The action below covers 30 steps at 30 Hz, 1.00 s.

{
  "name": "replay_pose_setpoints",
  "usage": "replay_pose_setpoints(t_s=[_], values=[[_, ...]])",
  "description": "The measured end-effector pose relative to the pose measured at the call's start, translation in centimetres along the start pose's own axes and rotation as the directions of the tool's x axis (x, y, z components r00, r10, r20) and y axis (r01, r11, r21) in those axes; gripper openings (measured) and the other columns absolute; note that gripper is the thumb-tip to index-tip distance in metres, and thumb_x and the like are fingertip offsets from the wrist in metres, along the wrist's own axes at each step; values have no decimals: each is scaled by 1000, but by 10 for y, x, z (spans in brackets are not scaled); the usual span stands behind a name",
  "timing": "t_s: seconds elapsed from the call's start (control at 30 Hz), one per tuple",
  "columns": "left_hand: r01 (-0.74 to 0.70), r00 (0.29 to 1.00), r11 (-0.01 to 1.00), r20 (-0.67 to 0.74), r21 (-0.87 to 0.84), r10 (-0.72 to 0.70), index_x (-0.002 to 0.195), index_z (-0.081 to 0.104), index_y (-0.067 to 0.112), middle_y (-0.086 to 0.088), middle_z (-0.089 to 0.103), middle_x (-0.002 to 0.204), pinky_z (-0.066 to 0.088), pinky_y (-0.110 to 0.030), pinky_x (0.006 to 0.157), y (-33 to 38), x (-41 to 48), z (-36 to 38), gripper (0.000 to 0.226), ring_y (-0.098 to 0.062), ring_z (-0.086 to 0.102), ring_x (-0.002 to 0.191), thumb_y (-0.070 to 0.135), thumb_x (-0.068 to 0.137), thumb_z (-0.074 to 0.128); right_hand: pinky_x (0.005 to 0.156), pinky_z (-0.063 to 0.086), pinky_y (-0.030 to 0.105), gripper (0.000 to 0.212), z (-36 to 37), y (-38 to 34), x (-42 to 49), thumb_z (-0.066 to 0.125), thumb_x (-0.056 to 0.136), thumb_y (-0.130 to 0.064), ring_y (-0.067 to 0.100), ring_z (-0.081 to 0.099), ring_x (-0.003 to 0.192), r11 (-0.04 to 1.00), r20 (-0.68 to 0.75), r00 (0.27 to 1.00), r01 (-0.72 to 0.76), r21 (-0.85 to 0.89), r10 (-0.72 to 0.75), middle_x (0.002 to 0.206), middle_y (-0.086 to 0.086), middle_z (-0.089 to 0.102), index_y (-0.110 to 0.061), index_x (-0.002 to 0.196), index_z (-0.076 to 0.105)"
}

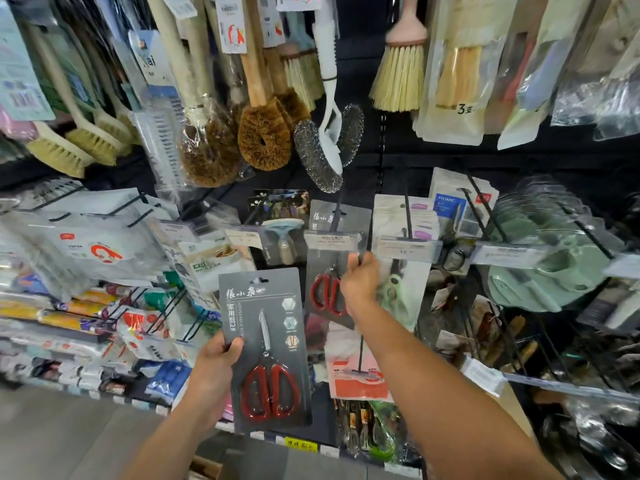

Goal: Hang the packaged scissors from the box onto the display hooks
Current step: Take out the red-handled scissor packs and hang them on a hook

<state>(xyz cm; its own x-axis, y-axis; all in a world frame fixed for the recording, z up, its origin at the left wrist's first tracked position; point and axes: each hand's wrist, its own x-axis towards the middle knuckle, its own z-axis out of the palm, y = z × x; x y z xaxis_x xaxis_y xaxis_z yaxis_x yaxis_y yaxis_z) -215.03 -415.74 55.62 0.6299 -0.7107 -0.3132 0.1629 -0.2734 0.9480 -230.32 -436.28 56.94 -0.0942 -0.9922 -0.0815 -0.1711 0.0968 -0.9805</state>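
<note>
My left hand point(216, 368) grips the left edge of a dark grey card pack of red-handled scissors point(266, 351), held upright in front of the shelves. A second, matching scissors pack point(327, 282) hangs on a black display hook point(336, 211) in the middle of the rack. My right hand point(360, 282) is against that hanging pack's right edge, fingers closed around it near the price label point(332, 240). Only a corner of a cardboard box point(204, 467) shows at the bottom edge.
Brushes and steel scourers point(318, 157) hang above. Bagged goods crowd the hooks on the left point(97, 251); green plastic items point(547, 265) and more scissors packs point(450, 216) hang on the right. Long black hooks stick out towards me. Grey floor lies at bottom left.
</note>
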Motion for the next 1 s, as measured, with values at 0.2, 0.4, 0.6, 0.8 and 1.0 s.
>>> replay_pose_setpoints(t_s=[0.2, 0.4, 0.6, 0.8, 1.0], values=[[-29, 1000, 998, -6, 58, 29, 100, 68, 15, -8, 73, 104, 49, -47, 98, -3, 5, 17, 21, -30, 66, 100, 7, 99, 49, 86, 53, 43, 19, 8, -15, 21, 43, 101, -18, 28, 60, 93, 986, 2, 992, -128, -109, 129, 112, 18, 60, -5, 114, 48], [-66, 995, 979, 89, 194, 49, 85, 64, 19, -13, 71, 96, 47, -59, 96, -25, 42, 22, 15, -34, 65, 93, 32, 85, 59, 86, 52, 34, 20, 3, -33, 28, 45, 100, -27, 29, 60, 102, 976, 89, 972, -215, -46, 218, 112, 8, 59, -14, 115, 52], [-90, 969, 964, 247, 252, 26, 93, 67, 30, 0, 73, 102, 49, -50, 98, -2, 64, 40, 15, -25, 66, 100, 24, 93, 54, 99, 47, 48, 35, 16, 5, 61, 49, 91, -44, 26, 69, 98, 925, 264, 914, -352, 144, 308, 104, 8, 74, -18, 98, 72], [-48, 951, 974, 307, 223, -23, 93, 67, 30, -1, 72, 104, 50, -51, 98, -3, 90, 34, 18, -26, 67, 102, 19, 97, 53, 87, 50, 35, 35, -21, -15, -14, 54, 95, -29, 29, 61, 106, 939, 347, 876, -340, -52, 336, 120, 18, 63, -8, 123, 56], [-124, 909, 974, 414, 188, 36, 95, 69, 33, 1, 74, 107, 50, -49, 98, 4, 93, 44, 28, -24, 68, 104, 12, 97, 51, 83, 42, 26, 30, -62, 29, -52, 54, 93, -19, 28, 60, 110, 695, 373, 914, 166, -700, 158, 114, 11, 64, -4, 117, 65]])
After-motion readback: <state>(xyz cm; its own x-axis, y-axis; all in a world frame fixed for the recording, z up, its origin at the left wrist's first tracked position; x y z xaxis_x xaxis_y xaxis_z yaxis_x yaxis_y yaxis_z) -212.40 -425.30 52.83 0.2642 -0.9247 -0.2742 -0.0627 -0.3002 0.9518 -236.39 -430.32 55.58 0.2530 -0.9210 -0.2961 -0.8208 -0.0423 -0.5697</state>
